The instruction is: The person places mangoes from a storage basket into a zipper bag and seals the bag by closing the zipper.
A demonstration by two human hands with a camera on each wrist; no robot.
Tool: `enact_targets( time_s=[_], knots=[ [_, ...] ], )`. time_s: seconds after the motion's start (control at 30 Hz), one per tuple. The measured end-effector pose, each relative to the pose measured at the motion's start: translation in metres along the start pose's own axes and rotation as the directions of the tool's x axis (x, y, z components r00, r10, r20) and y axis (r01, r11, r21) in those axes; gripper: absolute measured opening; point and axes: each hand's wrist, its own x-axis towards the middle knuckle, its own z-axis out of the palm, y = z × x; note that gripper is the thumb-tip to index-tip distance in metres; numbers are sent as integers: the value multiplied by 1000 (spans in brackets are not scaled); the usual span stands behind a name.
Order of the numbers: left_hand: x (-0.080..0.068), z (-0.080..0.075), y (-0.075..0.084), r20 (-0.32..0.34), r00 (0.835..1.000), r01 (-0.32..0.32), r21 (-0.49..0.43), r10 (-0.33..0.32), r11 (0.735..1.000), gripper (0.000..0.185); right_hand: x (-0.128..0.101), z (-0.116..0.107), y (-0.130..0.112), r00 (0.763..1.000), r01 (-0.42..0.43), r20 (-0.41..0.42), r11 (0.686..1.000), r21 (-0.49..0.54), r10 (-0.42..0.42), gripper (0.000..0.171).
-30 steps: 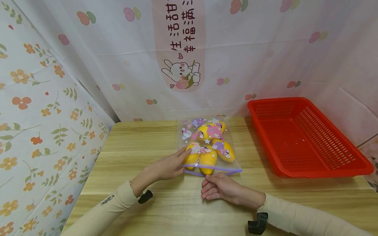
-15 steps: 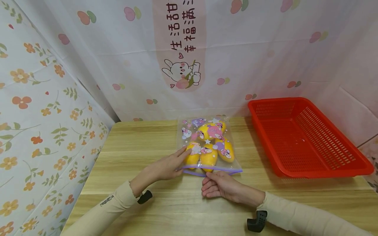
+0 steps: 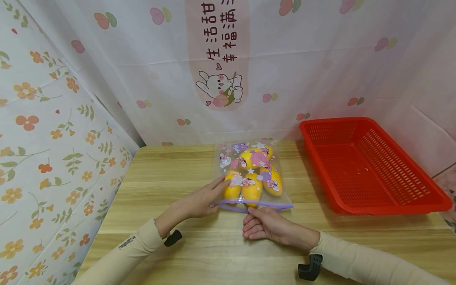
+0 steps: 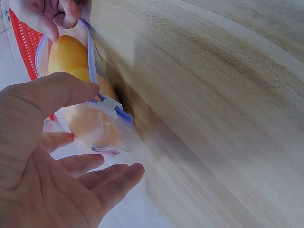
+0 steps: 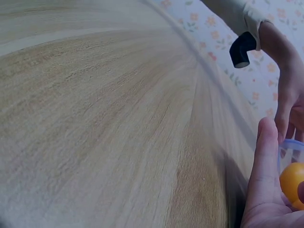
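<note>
A clear zip bag (image 3: 232,166) with pink and purple cartoon prints lies on the wooden table. Several yellow oval fruits (image 3: 252,190), like mangoes, are inside it. Its purple-edged mouth gapes toward the person. My left hand (image 3: 199,201) rests at the bag's left side, long fingers fairly straight on its upper face. In the left wrist view that thumb touches the purple rim beside a whitish slider (image 4: 111,105). Thumb and forefinger of my right hand (image 3: 268,226) pinch the mouth's lower edge near its middle, the other fingers loosely curled.
To the right stands a red perforated plastic basket (image 3: 318,174). Printed cloths hang behind and at the left of the wooden table (image 3: 164,170). A black fitting (image 3: 310,267) sits at the right wrist, another (image 3: 173,238) at the left.
The fruit nearest the mouth has slid slightly deeper into the bag, and the lower rim has been drawn up a little. Both hands stay almost where they were.
</note>
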Motion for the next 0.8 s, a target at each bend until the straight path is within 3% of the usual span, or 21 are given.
enact_targets(
  time_s=[0.23,0.43,0.67,0.8],
  knots=[
    [-3,-3,0,28,1000,13,-4,-13,1000,82,-2,0,-1,999,-6,39,999,-33,7,41],
    [-6,-3,-3,13,1000,18,-17,-18,1000,83,-7,2,-7,994,-10,110,994,-110,22,41],
    [-14,-5,-6,-12,988,149,-109,-151,983,79,-18,-1,-26,979,15,200,966,-259,38,37],
    [-18,-8,-7,-26,979,194,-183,-203,964,73,-27,-4,-43,971,61,237,920,-387,35,32]
  ],
)
